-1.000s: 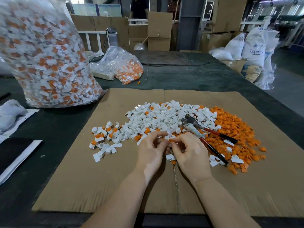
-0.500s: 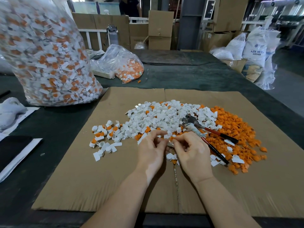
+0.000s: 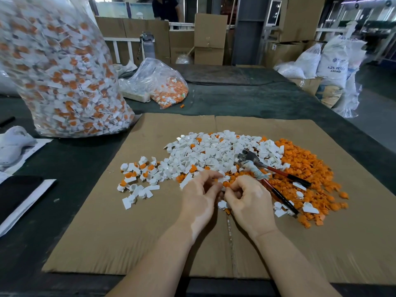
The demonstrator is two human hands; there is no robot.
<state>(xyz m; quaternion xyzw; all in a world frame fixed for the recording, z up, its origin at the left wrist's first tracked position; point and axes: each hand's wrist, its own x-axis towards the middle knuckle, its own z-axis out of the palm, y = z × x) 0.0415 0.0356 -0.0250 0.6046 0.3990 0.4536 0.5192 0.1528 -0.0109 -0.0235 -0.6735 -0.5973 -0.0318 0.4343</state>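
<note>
Both hands are meeting over the near middle of the flat brown cardboard sheet [image 3: 150, 232], fingertips together. The left hand [image 3: 200, 196] is pinching a small white plastic clip [image 3: 220, 180]. The right hand [image 3: 249, 202] is pinching a small round orange plastic cap [image 3: 226, 184] hard against it. I cannot tell whether the two are going together or coming apart. Judgement: the work is going best with both pieces held square at the fingertips, the force running straight along the cap's axis, and the wrists staying low over the sheet so that a slipped piece is landing on cardboard. The heap of loose white plastic clips [image 3: 214, 151] is lying at the sheet's centre, just beyond the hands. The heap of loose orange plastic caps [image 3: 304, 168] is filling the sheet's right part. The red-and-black-handled metal pliers [image 3: 276, 172] are lying across the seam of the two heaps, untouched. The sheet is resting on a dark green desk [image 3: 235, 99]. Off the sheet's far left corner, a tall clear plastic bag of white-and-orange parts [image 3: 62, 71] is standing. Beyond the far edge, a smaller clear plastic bag [image 3: 158, 82] is slumping. Further back, brown cardboard boxes [image 3: 210, 37] are stacking up, and white woven sacks [image 3: 334, 61] are leaning off to the far right.
</note>
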